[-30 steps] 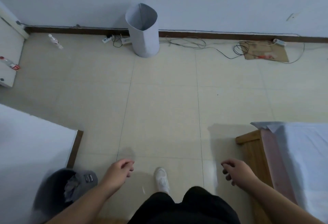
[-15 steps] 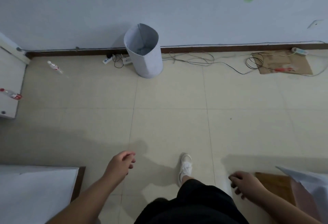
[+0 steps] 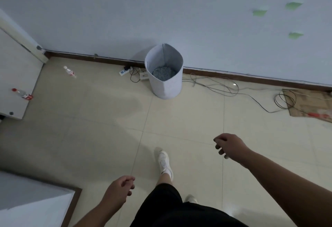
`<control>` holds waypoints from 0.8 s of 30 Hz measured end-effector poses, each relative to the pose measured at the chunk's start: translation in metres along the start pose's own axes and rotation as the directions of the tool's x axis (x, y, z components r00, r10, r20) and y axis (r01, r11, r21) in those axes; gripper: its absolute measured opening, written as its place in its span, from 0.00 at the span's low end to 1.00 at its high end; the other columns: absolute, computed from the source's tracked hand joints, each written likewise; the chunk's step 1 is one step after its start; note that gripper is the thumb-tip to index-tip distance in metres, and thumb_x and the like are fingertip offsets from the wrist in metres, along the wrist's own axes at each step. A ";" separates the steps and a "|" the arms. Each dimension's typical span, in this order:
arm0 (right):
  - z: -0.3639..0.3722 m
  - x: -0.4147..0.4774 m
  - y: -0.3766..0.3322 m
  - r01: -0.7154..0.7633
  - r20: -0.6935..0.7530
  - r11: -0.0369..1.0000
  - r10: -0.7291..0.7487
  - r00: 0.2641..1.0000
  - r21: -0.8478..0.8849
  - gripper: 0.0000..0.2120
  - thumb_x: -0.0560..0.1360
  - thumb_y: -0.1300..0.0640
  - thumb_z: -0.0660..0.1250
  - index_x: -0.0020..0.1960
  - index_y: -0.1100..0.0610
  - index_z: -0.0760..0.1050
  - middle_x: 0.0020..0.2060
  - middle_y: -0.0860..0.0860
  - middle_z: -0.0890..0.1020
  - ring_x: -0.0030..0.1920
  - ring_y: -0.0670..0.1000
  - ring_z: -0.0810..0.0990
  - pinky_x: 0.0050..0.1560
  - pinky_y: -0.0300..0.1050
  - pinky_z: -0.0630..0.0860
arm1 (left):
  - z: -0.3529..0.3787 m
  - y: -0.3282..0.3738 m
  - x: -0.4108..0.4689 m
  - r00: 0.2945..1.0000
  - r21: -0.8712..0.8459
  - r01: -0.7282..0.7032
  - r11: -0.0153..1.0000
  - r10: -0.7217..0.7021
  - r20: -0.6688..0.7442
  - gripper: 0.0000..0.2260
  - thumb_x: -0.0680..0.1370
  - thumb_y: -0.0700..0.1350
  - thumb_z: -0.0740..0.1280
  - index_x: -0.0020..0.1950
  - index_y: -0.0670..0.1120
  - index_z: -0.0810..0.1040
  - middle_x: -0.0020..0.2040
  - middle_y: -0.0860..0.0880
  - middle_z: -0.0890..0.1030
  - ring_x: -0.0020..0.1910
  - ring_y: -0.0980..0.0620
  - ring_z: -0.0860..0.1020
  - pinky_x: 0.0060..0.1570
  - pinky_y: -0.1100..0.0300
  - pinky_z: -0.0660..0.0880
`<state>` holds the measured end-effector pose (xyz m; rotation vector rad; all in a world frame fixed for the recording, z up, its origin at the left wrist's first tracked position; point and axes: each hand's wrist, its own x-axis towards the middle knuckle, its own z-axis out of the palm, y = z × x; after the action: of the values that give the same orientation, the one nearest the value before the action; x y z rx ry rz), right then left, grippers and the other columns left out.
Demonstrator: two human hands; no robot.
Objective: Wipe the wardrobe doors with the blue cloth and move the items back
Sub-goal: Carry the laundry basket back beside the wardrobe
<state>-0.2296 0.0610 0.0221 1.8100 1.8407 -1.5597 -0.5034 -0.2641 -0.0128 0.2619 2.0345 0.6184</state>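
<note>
Now the bed corner (image 3: pixel 36 207) has slid lower left and the white basket (image 3: pixel 164 72) looms nearer: the person is walking. Left hand (image 3: pixel 119 190) and right hand (image 3: pixel 230 146) hang loosely curled, empty. No blue cloth in view, so wiping can't begin.

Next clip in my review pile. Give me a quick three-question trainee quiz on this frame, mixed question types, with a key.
1. True or false: the left hand holds a blue cloth.
2. Multiple choice: the white bin stands A) against the wall's baseboard, B) on the cardboard sheet, C) beside the shoe.
3. Fill in: the red-capped bottle lies on a white ____ at the left edge, not on the floor.

Key: 1 false, both it and the right hand are empty; 2 A; 3 surface.
</note>
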 end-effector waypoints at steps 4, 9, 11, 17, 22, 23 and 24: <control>-0.003 0.042 -0.031 -0.043 0.004 0.997 0.043 0.999 -0.070 0.07 0.80 0.56 0.65 0.48 0.54 0.81 0.42 0.54 0.85 0.35 0.51 0.81 0.31 0.43 0.75 | -0.024 0.062 0.065 1.000 -0.032 -0.013 0.999 0.013 0.002 0.08 0.84 0.41 0.64 0.57 0.46 0.82 0.50 0.43 0.85 0.41 0.49 0.80 0.36 0.59 0.72; -0.014 0.065 -0.042 -0.174 0.000 0.982 0.174 0.985 -0.078 0.07 0.79 0.58 0.65 0.48 0.54 0.82 0.41 0.55 0.86 0.34 0.52 0.81 0.30 0.43 0.75 | -0.060 0.156 0.136 0.996 0.029 -0.066 0.997 0.064 0.062 0.08 0.84 0.42 0.64 0.58 0.47 0.82 0.49 0.45 0.85 0.40 0.50 0.80 0.37 0.60 0.73; -0.021 0.073 -0.045 -0.224 -0.010 0.974 0.224 0.975 -0.044 0.07 0.79 0.59 0.65 0.48 0.55 0.82 0.40 0.56 0.86 0.33 0.52 0.80 0.30 0.43 0.75 | -0.074 0.198 0.165 0.993 0.071 -0.104 0.992 0.099 0.071 0.08 0.84 0.42 0.64 0.57 0.48 0.82 0.49 0.47 0.85 0.41 0.51 0.80 0.38 0.60 0.74; -0.054 0.134 -0.070 -0.295 -0.036 0.955 0.296 0.954 0.025 0.07 0.79 0.60 0.65 0.47 0.57 0.82 0.40 0.57 0.86 0.32 0.52 0.80 0.29 0.43 0.73 | -0.090 0.318 0.247 0.987 0.016 -0.155 0.988 0.154 0.034 0.08 0.84 0.43 0.64 0.54 0.50 0.82 0.50 0.45 0.85 0.41 0.50 0.80 0.37 0.59 0.74; -0.085 0.228 -0.118 -0.256 0.013 0.967 0.256 0.967 0.000 0.07 0.79 0.59 0.65 0.47 0.56 0.82 0.40 0.56 0.86 0.31 0.52 0.79 0.29 0.42 0.72 | -0.093 0.393 0.296 0.992 -0.065 -0.123 0.990 0.121 -0.042 0.09 0.85 0.44 0.62 0.57 0.48 0.82 0.50 0.46 0.85 0.43 0.48 0.81 0.41 0.56 0.76; -0.092 0.248 -0.134 -0.240 0.027 0.971 0.240 0.970 -0.018 0.07 0.79 0.58 0.65 0.47 0.56 0.82 0.40 0.56 0.86 0.31 0.52 0.79 0.28 0.42 0.72 | -0.093 0.404 0.302 0.993 -0.070 -0.117 0.991 0.114 -0.042 0.08 0.85 0.44 0.63 0.57 0.49 0.82 0.50 0.46 0.85 0.43 0.48 0.81 0.41 0.56 0.76; -0.099 0.267 -0.151 -0.218 0.041 0.975 0.220 0.975 -0.035 0.07 0.79 0.58 0.65 0.47 0.55 0.82 0.40 0.55 0.86 0.31 0.52 0.79 0.29 0.42 0.72 | -0.094 0.411 0.307 0.993 -0.074 -0.111 0.991 0.108 -0.039 0.08 0.85 0.44 0.63 0.57 0.49 0.82 0.50 0.46 0.85 0.44 0.49 0.81 0.41 0.56 0.76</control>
<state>-0.3694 0.3462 -0.0338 1.8755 1.5745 -1.4717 -0.7688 0.1846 0.0134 0.3210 2.0349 0.7715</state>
